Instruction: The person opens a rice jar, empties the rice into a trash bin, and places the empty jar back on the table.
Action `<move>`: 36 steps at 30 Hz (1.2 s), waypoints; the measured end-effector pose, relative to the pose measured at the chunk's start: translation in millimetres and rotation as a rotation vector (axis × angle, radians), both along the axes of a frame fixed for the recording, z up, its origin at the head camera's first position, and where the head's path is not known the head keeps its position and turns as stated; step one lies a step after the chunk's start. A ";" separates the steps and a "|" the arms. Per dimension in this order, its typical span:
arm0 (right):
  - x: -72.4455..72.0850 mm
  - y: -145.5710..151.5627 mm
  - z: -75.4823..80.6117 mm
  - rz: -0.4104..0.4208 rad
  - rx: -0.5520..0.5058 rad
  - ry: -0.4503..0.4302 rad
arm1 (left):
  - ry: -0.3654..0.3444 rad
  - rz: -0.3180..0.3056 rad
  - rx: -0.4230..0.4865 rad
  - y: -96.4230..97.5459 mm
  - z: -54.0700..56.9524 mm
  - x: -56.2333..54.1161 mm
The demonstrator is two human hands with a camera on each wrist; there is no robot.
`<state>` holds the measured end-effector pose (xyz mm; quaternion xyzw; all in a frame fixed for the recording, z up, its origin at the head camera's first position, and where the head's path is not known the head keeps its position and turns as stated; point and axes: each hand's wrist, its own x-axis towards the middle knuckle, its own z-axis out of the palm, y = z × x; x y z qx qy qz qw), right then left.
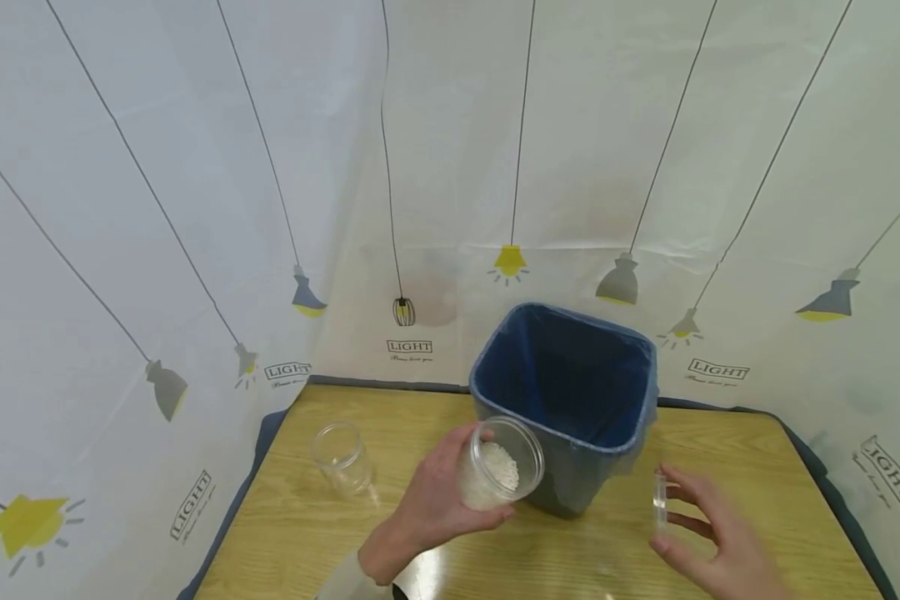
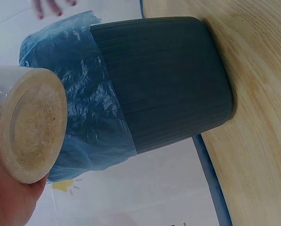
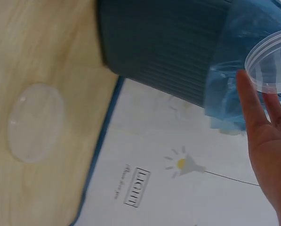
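Note:
My left hand [image 1: 435, 500] grips a clear plastic jar [image 1: 528, 467], tilted with its open mouth up towards the head camera. White grains that look like rice [image 1: 500, 467] lie inside it. The left wrist view shows the round base of this jar [image 2: 36, 127]. It is just in front of the near rim of a dark bin [image 1: 562, 477]. Off to the bin's right, my right hand [image 1: 720, 533] holds a clear round lid [image 1: 660, 502] on edge by its rim; the right wrist view shows that lid [image 3: 272, 61] between fingers and thumb.
The bin wears a blue plastic liner [image 2: 93, 108] folded over its rim. A second clear jar [image 1: 342, 462] stands on the wooden table [image 1: 270, 533] at the left. Another clear lid [image 3: 36, 122] lies flat on the table. Behind hangs a lamp-print cloth [image 1: 435, 167].

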<state>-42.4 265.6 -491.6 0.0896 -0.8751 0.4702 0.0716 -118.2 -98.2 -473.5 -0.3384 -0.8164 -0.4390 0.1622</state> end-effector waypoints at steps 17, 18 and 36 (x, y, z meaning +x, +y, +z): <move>-24.5 -6.1 -74.7 0.022 0.344 -0.342 | 0.019 0.026 0.001 -6.6 -2.7 0.9; -25.7 -7.2 -77.7 0.027 0.368 -0.348 | 0.018 0.027 0.001 -7.0 -2.8 1.0; -26.2 -28.0 -111.1 0.060 0.618 -0.182 | 0.028 0.055 -0.027 -9.0 -6.2 1.6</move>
